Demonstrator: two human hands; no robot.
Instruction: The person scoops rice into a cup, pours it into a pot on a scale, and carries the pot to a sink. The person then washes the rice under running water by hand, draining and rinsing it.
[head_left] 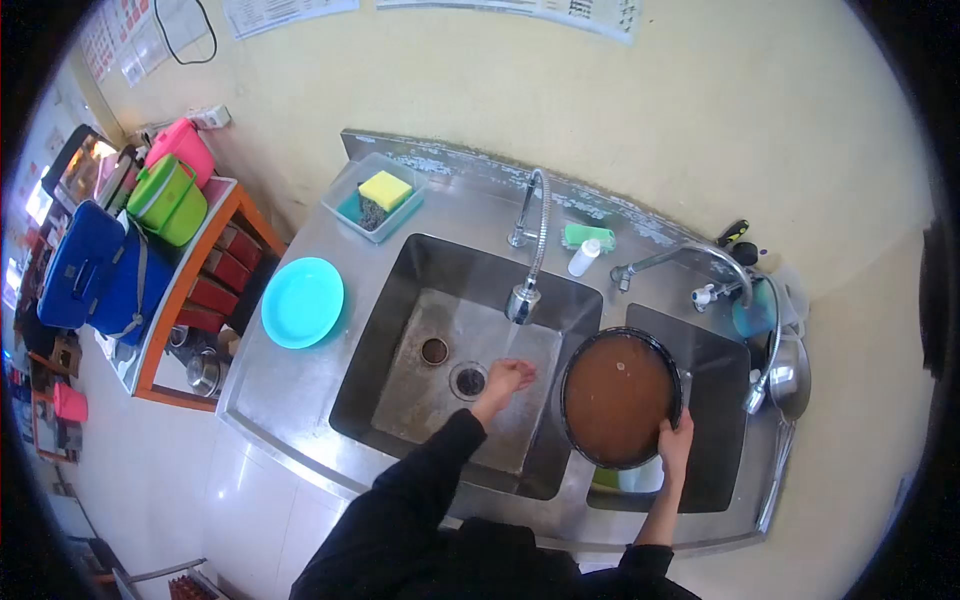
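Observation:
My left hand point(508, 382) is over the large left sink basin point(430, 400), below the spray faucet head point(522, 302), with its fingers together and curved; whether it holds anything small cannot be made out. My right hand point(676, 440) grips the lower right rim of a round black-edged pan point(620, 400) with a brown inside. The pan rests over the divider between the two basins and partly covers the right basin point(715, 420). Something white and green point(635, 478) shows in the right basin below the pan.
A turquoise plate point(303, 303) lies on the left counter. Behind it, a plastic container point(375, 200) holds a yellow sponge point(385, 189) and a scourer. A white bottle point(584, 257) and a second faucet point(690, 255) stand behind the basins. Pans point(790, 380) are at the right edge.

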